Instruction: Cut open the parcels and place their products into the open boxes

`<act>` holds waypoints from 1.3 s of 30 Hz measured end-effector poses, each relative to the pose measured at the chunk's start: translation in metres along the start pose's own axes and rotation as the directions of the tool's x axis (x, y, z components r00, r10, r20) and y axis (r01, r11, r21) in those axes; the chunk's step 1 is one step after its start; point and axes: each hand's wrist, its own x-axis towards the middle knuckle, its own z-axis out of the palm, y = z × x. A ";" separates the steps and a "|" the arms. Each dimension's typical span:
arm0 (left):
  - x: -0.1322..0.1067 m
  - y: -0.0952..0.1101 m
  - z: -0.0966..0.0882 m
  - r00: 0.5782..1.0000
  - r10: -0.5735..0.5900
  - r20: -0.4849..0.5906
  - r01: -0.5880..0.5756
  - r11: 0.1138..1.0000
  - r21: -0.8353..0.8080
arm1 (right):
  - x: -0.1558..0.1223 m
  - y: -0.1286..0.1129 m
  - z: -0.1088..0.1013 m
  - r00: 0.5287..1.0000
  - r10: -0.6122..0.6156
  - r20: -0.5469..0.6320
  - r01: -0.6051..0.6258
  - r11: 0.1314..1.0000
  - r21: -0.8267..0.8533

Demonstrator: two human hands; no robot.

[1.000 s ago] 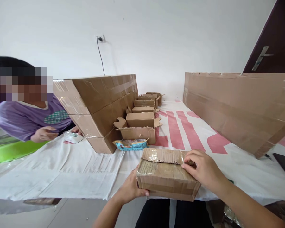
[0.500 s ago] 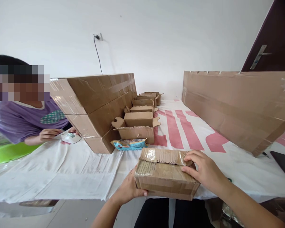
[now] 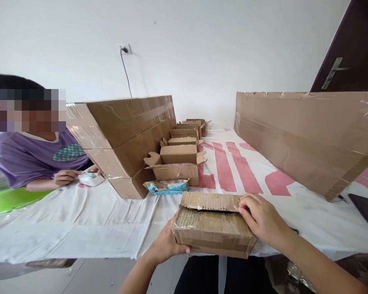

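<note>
A worn, taped cardboard box (image 3: 214, 239) sits at the table's front edge, directly before me. My left hand (image 3: 167, 241) grips its left side, thumb along the near face. At the far right corner of the top, my right hand (image 3: 257, 216) pinches the edge of the box's far flap (image 3: 210, 201). That flap is slightly raised, and a dark gap shows beneath it; the contents are hidden. Just beyond the box lies a blue snack-like packet (image 3: 167, 187), in front of an open small cardboard box (image 3: 180, 165).
Several open boxes stand in a row behind it, along a stacked cardboard wall (image 3: 129, 134). A large cardboard panel (image 3: 303, 139) rises on the right, with a dark flat object (image 3: 364, 210) near it. Another person (image 3: 39, 159) sits at the left, hands at a white object (image 3: 91, 179).
My right hand has pulled the far flap up a little, opening a dark slit along its edge. My left hand stays on the box's side.
</note>
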 end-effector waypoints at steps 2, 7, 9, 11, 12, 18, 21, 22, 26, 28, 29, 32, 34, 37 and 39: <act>0.000 0.000 0.000 1.000 0.011 0.006 -0.011 1.000 -0.004 | -0.001 0.000 0.000 1.000 -0.009 0.001 0.009 1.000 0.008; 0.001 0.005 0.000 0.999 0.039 0.000 -0.039 0.999 0.001 | -0.002 0.003 -0.001 1.000 0.006 0.013 -0.006 1.000 0.011; 0.001 0.006 0.000 0.999 0.049 -0.008 -0.049 0.999 0.001 | -0.003 0.004 -0.001 1.000 0.015 0.013 -0.015 1.000 0.022; 0.001 0.006 -0.001 0.999 0.052 -0.013 -0.052 0.999 0.003 | -0.004 0.005 0.000 1.000 0.024 0.004 -0.024 0.999 0.041; 0.001 0.006 -0.001 0.999 0.052 -0.014 -0.052 0.999 0.005 | -0.004 0.006 0.000 1.000 0.029 -0.002 -0.029 0.998 0.054; 0.001 0.005 0.000 0.998 0.059 -0.021 -0.059 0.998 0.007 | -0.018 0.018 -0.001 0.995 0.088 -0.044 -0.077 0.975 0.206; 0.000 0.006 0.000 0.999 0.044 -0.018 -0.044 0.999 0.008 | -0.032 0.032 -0.006 0.980 0.157 -0.121 -0.123 0.961 0.247; 0.000 0.007 0.000 0.999 0.043 -0.016 -0.043 0.999 0.008 | -0.039 0.038 -0.009 0.975 0.173 -0.141 -0.138 0.964 0.229; 0.000 0.007 0.000 0.998 0.064 -0.014 -0.064 0.998 0.012 | -0.075 0.069 -0.014 0.975 0.202 -0.093 -0.203 0.979 0.006; 0.000 0.006 0.000 0.997 0.075 -0.013 -0.075 0.997 0.018 | -0.097 0.085 -0.009 0.976 0.217 -0.023 -0.218 0.966 -0.136; 0.000 0.005 0.000 0.997 0.078 -0.011 -0.078 0.997 0.021 | -0.108 0.092 -0.005 0.975 0.223 0.019 -0.216 0.958 -0.188; 0.000 0.003 0.000 0.997 0.079 -0.005 -0.079 0.997 0.028 | -0.136 0.103 0.012 0.954 0.254 0.162 -0.206 0.943 -0.262; 0.000 0.004 0.001 0.997 0.076 -0.005 -0.076 0.997 0.030 | -0.147 0.103 0.024 0.931 0.290 0.221 -0.221 0.931 -0.290; 0.000 0.006 0.001 0.996 0.085 0.001 -0.085 0.996 0.030 | -0.150 0.096 0.031 0.902 0.346 0.260 -0.256 0.911 -0.323; 0.000 0.009 0.000 0.996 0.090 0.004 -0.091 0.995 0.033 | -0.146 0.088 0.029 0.882 0.353 0.313 -0.252 0.913 -0.321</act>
